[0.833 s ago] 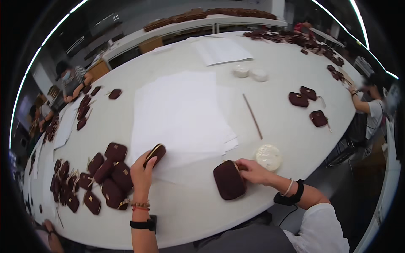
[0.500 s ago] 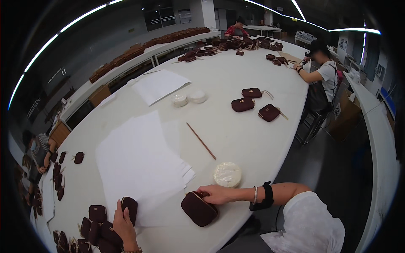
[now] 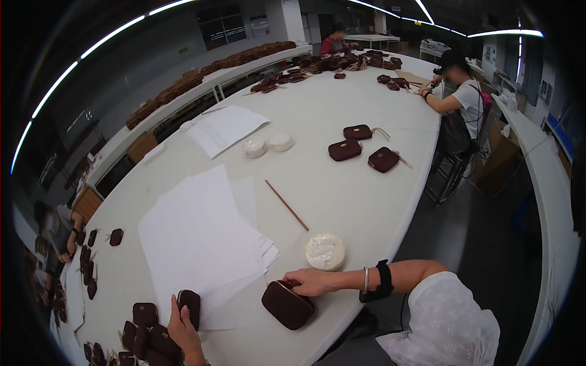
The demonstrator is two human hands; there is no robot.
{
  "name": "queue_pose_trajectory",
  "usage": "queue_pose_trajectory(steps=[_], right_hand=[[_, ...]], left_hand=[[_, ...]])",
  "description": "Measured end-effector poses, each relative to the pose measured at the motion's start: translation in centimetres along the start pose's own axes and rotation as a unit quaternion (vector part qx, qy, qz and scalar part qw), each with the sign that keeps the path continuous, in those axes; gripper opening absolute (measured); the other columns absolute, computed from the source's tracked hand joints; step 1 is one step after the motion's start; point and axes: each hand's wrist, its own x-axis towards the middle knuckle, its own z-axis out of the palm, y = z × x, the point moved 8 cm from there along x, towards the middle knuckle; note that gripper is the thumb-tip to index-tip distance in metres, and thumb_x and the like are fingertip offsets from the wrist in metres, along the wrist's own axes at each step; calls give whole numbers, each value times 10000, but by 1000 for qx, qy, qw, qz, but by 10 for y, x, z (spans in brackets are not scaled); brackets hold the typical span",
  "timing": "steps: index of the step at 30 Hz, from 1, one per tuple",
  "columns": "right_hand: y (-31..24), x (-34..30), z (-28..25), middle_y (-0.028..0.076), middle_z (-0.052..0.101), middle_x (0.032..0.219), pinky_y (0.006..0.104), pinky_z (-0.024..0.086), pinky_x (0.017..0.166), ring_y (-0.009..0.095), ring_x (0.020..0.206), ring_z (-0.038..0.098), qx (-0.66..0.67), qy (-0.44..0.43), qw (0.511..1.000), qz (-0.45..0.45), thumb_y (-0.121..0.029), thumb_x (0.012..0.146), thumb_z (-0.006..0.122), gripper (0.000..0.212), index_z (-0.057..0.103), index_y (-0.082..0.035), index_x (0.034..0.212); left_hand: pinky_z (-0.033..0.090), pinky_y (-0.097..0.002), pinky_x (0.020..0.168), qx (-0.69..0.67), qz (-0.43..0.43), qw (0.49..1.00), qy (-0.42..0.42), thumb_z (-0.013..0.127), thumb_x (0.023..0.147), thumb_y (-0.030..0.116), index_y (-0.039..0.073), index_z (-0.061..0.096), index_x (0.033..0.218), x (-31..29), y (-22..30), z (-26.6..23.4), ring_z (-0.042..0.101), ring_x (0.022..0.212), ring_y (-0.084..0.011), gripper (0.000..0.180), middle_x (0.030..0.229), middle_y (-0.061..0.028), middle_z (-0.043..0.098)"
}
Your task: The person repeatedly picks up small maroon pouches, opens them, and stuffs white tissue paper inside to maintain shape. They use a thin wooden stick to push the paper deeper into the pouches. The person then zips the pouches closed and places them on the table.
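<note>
Two dark maroon zip pouches are in my hands above the near edge of the white table. My left hand (image 3: 185, 331) is closed round the side of a small pouch (image 3: 190, 307), which stands on edge beside a heap of similar pouches (image 3: 151, 334). Further right, my right hand (image 3: 311, 282) grips the upper edge of another pouch (image 3: 287, 305), its flat face toward me and a gold-toned zip along its rim. The fingertips of that hand are partly hidden behind the pouch.
White paper sheets (image 3: 192, 238) lie ahead of my hands. A round wrapped roll (image 3: 325, 251) sits beyond my right hand, near a thin brown stick (image 3: 287, 205). Three pouches (image 3: 358, 132) rest farther off. Co-workers sit around the table (image 3: 366, 201), one at the right (image 3: 467, 104).
The view has shifted slightly, so the table and its things appear a little displaced. Both hands keep their hold on the same pouches, with hardly any movement.
</note>
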Motion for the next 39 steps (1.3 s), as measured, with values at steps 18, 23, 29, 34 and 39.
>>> queue_pose_trajectory(steps=[18, 23, 29, 34, 39], right_hand=[[32, -4, -71, 109, 609, 1080, 311, 567, 702, 175, 901, 623, 83, 78, 991, 66, -199, 927, 520, 377, 538, 26, 1229], [29, -4, -70, 90, 613, 1058, 297, 572, 718, 150, 871, 633, 82, 78, 990, 77, -182, 941, 515, 363, 520, 9, 1250], [33, -3, -71, 109, 619, 1065, 306, 561, 679, 168, 873, 627, 60, 89, 993, 58, -167, 925, 498, 348, 543, 25, 1212], [34, -3, -69, 98, 623, 1049, 298, 570, 690, 154, 845, 637, 71, 80, 991, 77, -161, 931, 500, 351, 531, 16, 1233], [29, -2, -68, 92, 620, 1047, 298, 579, 697, 150, 848, 638, 63, 76, 992, 76, -172, 937, 498, 354, 527, 10, 1239]], left_hand=[[462, -395, 912, 146, -43, 977, 148, 659, 890, 274, 28, 592, 1238, 9, -55, -116, 592, 1072, -310, 432, 1218, -181, 598], [329, -530, 1069, 375, -49, 918, -115, 518, 950, 457, 107, 375, 1453, -21, -39, -88, 296, 1382, -397, 629, 1531, -169, 285], [249, -605, 1087, 374, -61, 920, -96, 487, 960, 468, 136, 298, 1493, -27, -63, -82, 189, 1412, -438, 656, 1568, -149, 199], [269, -583, 1089, 296, -209, 930, -60, 627, 868, 499, 92, 264, 1495, -35, -86, -98, 242, 1387, -439, 831, 1543, -210, 218], [298, -575, 1076, 271, -87, 956, -77, 683, 855, 379, 114, 327, 1475, -28, -113, -99, 272, 1374, -438, 762, 1521, -201, 280]])
